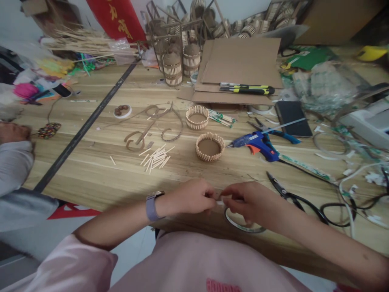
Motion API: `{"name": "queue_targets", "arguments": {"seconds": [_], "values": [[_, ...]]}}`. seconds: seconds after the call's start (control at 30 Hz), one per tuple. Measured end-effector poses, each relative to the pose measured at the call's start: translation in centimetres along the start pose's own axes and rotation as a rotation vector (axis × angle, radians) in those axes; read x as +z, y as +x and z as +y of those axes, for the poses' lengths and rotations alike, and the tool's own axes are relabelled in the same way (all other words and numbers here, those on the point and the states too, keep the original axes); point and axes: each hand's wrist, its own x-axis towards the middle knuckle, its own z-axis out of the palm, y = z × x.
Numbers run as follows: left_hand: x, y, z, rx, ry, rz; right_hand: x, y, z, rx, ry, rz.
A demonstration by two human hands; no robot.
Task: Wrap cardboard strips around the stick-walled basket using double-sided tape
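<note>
At the table's near edge, my left hand (pixel 194 197) and my right hand (pixel 251 202) face each other with closed fingertips. Between them shows a small pale strip (pixel 220 202), pinched by the left fingers and meeting the right fingertips. Its exact kind is too small to make out. Beneath my right hand lies a thin round hoop (pixel 244 228), partly covered by the hand. Farther in stands a small round basket of short wooden sticks (pixel 209 147), with a similar ring of sticks (pixel 197 117) behind it.
A blue glue gun (pixel 257 144) lies right of the baskets, near pliers (pixel 273 132) and black scissors (pixel 291 196). Loose sticks (pixel 156 158) and curled strips (pixel 135 140) lie left. Cardboard sheets (pixel 240 61) carry cutters (pixel 247 89). Another person's sleeve (pixel 15 166) is at far left.
</note>
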Motion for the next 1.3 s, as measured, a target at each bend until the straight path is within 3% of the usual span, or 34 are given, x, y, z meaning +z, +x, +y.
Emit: {"name": "queue_targets", "arguments": {"seconds": [0.1, 0.33, 0.5, 0.77, 0.93, 1.03, 1.1, 1.2, 1.23, 1.3], "values": [[0.0, -0.4, 0.1, -0.004, 0.016, -0.007, -0.1, -0.1, 0.2, 0.024, 0.012, 0.038], [0.5, -0.8, -0.2, 0.098, -0.004, 0.099, 0.3, -0.1, 0.9, -0.037, 0.106, -0.016], [0.5, -0.7, -0.7, 0.071, -0.143, 0.161, 1.5, -1.1, 0.5, -0.273, -0.038, 0.205], [1.0, -1.2, -0.7, -0.006, -0.479, 0.222, 3.5, -2.1, 0.9, -0.417, -0.017, 0.451], [1.6, -1.5, 0.2, -0.02, -0.58, 0.19, 3.3, -2.9, 1.5, -0.573, -0.064, 0.595], [1.3, -1.6, 0.5, -0.015, -0.586, 0.154, 3.2, -4.0, 1.7, -0.602, -0.076, 0.614], [0.7, -1.6, 0.2, -0.005, -0.595, 0.207, 3.1, -5.0, 2.0, -0.574, -0.069, 0.608], [-0.6, -1.5, -0.8, 0.003, -0.624, 0.38, 2.7, -6.2, 3.0, -0.467, -0.034, 0.6], [-0.9, -1.5, -1.1, -0.006, -0.606, 0.344, 2.3, -6.4, 3.4, -0.431, -0.025, 0.58], [-1.2, -1.6, -1.5, -0.009, -0.496, 0.103, 1.0, -6.6, 4.2, -0.376, -0.017, 0.485]]}}
